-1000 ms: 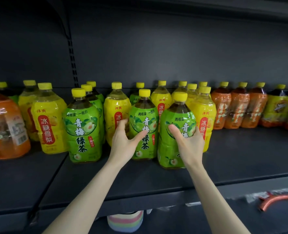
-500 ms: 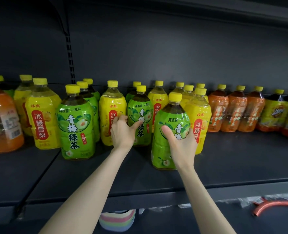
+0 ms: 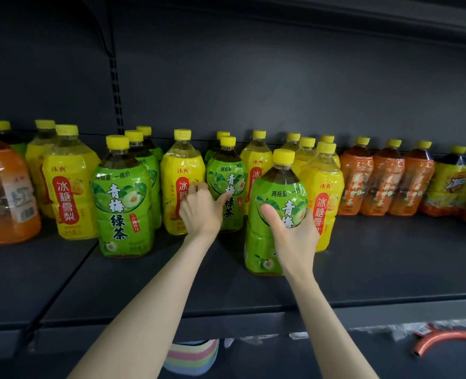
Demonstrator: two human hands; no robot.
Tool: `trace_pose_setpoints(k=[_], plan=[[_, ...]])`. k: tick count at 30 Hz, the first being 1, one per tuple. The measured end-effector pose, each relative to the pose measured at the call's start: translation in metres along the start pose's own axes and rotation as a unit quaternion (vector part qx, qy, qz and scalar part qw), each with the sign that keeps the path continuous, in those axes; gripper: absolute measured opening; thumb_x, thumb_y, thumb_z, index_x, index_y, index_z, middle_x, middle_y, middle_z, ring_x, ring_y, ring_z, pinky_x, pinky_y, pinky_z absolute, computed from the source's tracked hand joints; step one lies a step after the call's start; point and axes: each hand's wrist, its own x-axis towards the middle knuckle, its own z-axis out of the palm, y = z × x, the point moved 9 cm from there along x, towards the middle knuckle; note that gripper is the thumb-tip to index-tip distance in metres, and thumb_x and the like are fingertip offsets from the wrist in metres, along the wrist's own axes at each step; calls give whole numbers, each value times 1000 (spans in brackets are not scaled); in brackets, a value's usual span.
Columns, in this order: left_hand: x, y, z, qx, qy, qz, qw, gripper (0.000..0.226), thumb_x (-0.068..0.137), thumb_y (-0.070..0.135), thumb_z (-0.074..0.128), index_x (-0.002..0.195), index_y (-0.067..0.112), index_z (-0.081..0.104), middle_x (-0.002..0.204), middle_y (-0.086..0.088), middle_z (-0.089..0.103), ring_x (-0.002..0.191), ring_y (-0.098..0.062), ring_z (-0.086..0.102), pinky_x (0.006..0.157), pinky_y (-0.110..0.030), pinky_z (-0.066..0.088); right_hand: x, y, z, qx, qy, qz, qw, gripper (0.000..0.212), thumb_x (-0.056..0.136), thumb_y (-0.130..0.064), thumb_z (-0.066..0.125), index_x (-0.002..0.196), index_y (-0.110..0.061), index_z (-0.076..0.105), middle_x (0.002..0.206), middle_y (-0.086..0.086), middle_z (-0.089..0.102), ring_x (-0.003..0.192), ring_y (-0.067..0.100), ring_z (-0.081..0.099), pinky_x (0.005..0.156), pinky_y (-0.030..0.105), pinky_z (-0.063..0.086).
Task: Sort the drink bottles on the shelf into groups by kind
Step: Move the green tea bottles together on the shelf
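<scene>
The right hand (image 3: 294, 236) is wrapped round the front green tea bottle (image 3: 279, 187), thumb laid across the label and fingers curled about its right side. The bottle stands upright on the shelf (image 3: 390, 269), forward of the rows. The left hand (image 3: 199, 214) takes the second green tea bottle (image 3: 227, 173) just beyond it: the thumb rests on the front of the label, and the curled fingers reach into the gap between that bottle and the yellow pear bottle (image 3: 177, 181) to the left of the hand. Another yellow bottle (image 3: 326, 192) stands just to the right of the right hand, touching or nearly touching the bottle it holds. A third green bottle (image 3: 122, 203) stands well to the left of both hands, and orange bottles (image 3: 385, 184) are far off to the right.

These bottles look full, so probably heavy for one hand. The plastic seems stiff, but the glossy wrap is likely slippery. The waist, mid-label, where both hands sit, looks the surest hold. Sliding along the shelf should be safer than lifting.
</scene>
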Motion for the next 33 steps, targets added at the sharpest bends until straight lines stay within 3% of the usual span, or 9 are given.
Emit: trace_pose_setpoints(k=[4, 8, 11, 13, 16, 19, 21, 26, 33], plan=[[-1, -2, -6, 4, -16, 10, 1000, 44, 86, 43, 63, 111, 7, 62, 107, -12, 67, 100, -34, 63, 74, -40, 47, -1, -2, 0, 2, -6, -11, 1000, 80, 53, -65, 68, 117, -18, 55, 97, -18, 65, 89, -8, 59, 65, 1, 43], [-11, -7, -28, -175, 1, 89, 980, 29, 92, 36, 56, 103, 12, 68, 95, 1, 70, 87, -16, 66, 79, -37, 54, -2, -4, 5, 2, -25, -26, 999, 77, 69, -53, 67, 132, -14, 44, 99, -27, 55, 85, -20, 55, 67, -3, 40], [-27, 5, -36, -317, -64, 122, 938, 25, 95, 32, 51, 113, 19, 62, 100, 19, 62, 94, 7, 57, 81, -12, 46, -7, -4, 17, 15, -54, -25, 998, 83, 73, -57, 58, 139, -14, 31, 107, -18, 59, 93, -12, 57, 74, 5, 44], [-34, 14, -35, -371, -115, 130, 912, 28, 95, 34, 49, 122, 29, 54, 113, 22, 56, 104, 12, 52, 84, -7, 41, -13, -4, 30, 22, -83, -17, 996, 65, 83, -51, 55, 134, -19, 27, 111, -10, 62, 94, -8, 59, 73, 7, 45], [-35, 18, -33, -388, -149, 154, 896, 35, 90, 47, 50, 125, 46, 45, 131, 21, 50, 122, 6, 44, 98, -19, 40, -17, -7, 54, 40, -139, -5, 989, 42, 95, -38, 51, 125, -26, 24, 109, -16, 59, 95, -12, 59, 77, 8, 46], [-28, 9, -32, -367, -143, 166, 904, 45, 86, 51, 54, 130, 47, 42, 133, 23, 46, 127, 3, 40, 106, -36, 40, -19, -5, 72, 84, -196, 9, 977, 42, 96, -38, 49, 128, -30, 22, 119, -16, 55, 113, 1, 56, 98, 29, 48], [-24, 5, -30, -357, -147, 165, 908, 49, 86, 49, 57, 133, 43, 41, 130, 19, 44, 127, 1, 39, 106, -39, 41, -21, 1, 79, 98, -233, 20, 967, 48, 93, -43, 50, 130, -35, 21, 126, -17, 52, 120, 4, 53, 105, 36, 46], [-12, 3, -29, -323, -122, 158, 925, 50, 88, 36, 58, 135, 32, 42, 123, 5, 40, 122, -8, 42, 103, -33, 43, -18, 10, 82, 84, -279, 18, 956, 53, 88, -38, 54, 131, -45, 23, 131, -20, 52, 124, 4, 52, 105, 35, 46], [-6, -4, -30, -375, -68, 130, 915, 48, 85, 23, 66, 130, 16, 54, 120, -3, 53, 116, -12, 53, 84, -9, 46, -7, 16, 90, 54, -286, 15, 957, 56, 97, -27, 50, 142, -34, 18, 141, -8, 47, 131, 9, 47, 110, 41, 41]])
